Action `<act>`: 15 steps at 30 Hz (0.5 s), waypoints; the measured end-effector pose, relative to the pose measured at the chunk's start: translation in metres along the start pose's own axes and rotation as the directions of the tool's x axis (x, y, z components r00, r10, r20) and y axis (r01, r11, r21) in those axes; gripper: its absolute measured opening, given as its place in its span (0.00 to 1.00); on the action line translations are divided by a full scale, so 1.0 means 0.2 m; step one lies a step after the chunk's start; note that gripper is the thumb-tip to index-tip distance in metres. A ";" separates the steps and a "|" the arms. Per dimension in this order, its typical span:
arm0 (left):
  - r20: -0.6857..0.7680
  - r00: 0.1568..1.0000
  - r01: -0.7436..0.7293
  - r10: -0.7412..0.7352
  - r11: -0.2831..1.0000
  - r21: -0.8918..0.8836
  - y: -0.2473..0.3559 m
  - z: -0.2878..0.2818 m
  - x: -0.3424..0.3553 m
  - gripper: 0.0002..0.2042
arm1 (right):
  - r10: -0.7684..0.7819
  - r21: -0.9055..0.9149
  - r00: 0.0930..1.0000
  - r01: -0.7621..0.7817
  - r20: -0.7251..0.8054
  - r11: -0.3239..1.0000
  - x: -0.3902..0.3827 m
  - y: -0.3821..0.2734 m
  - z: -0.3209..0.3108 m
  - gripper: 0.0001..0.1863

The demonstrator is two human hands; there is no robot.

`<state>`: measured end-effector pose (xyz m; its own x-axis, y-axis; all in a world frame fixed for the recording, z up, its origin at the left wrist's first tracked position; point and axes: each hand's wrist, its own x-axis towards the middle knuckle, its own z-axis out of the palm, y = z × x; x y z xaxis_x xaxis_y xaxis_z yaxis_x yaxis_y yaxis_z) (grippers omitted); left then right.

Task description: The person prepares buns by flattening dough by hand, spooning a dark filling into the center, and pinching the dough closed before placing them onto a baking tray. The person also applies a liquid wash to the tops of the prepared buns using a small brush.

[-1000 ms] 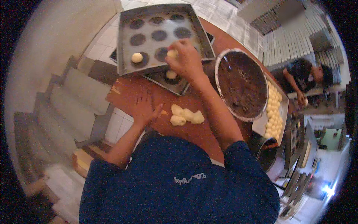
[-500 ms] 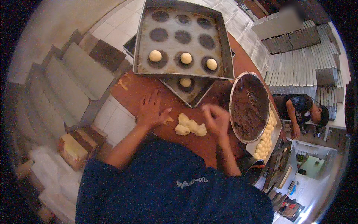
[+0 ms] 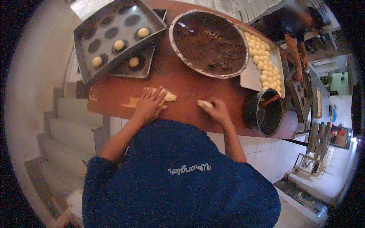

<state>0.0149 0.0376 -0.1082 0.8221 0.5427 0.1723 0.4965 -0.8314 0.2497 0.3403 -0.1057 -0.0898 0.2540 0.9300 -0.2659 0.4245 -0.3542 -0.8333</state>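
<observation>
My left hand (image 3: 152,103) lies over pale dough (image 3: 170,96) on the reddish-brown table, fingers stretched and slightly apart. Part of that dough is hidden beneath the palm. To the right, my right hand (image 3: 219,111) pinches a small dough piece (image 3: 205,103) between thumb and fingers, just above the table. Beyond my left hand, a square metal baking tray (image 3: 114,48) with dark round marks carries three dough balls (image 3: 119,45) along its near side. It rests tilted across a lower tray (image 3: 146,72) holding another dough ball (image 3: 134,62).
A large bowl (image 3: 175,49) of dark brown filling stands ahead of my right hand. Right of it, a pale tray (image 3: 249,78) carries many dough balls. A black pot (image 3: 249,110) with a red-handled tool sits at the table's right edge. Another person's arm (image 3: 292,53) reaches over trays (image 3: 298,89) beyond.
The view has swung right, bringing the bowl and pot nearer the middle. My left hand has moved onto the dough. My right hand, blurred before, now holds a small dough piece.
</observation>
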 end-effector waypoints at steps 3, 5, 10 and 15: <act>-0.116 0.988 0.073 -0.104 0.968 -0.240 0.15 -0.17 0.09 0.32 | 0.161 0.096 0.884 -0.132 -0.438 0.987 -0.15 0.11 -0.20 0.18; -0.006 0.968 0.200 -0.253 0.781 -0.592 0.28 -0.26 0.17 0.31 | 0.140 0.306 0.924 -0.027 -0.356 0.952 -0.13 -0.10 -0.08 0.24; 0.430 0.740 0.587 -0.517 0.186 -0.788 0.29 -0.55 0.34 0.28 | -0.321 0.335 0.927 0.245 0.194 0.910 -0.13 -1.02 0.02 0.19; -0.076 0.903 0.364 -0.422 0.849 -0.382 -0.14 -0.47 0.02 0.27 | -0.390 -0.820 0.912 0.128 -0.123 0.558 0.49 -0.82 -0.39 0.13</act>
<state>-0.0225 0.0740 -0.0247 0.5121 0.8501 0.1228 0.6145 -0.4625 0.6391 0.3632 0.0358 0.0586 0.1729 0.9746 0.1422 0.9820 -0.1594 -0.1018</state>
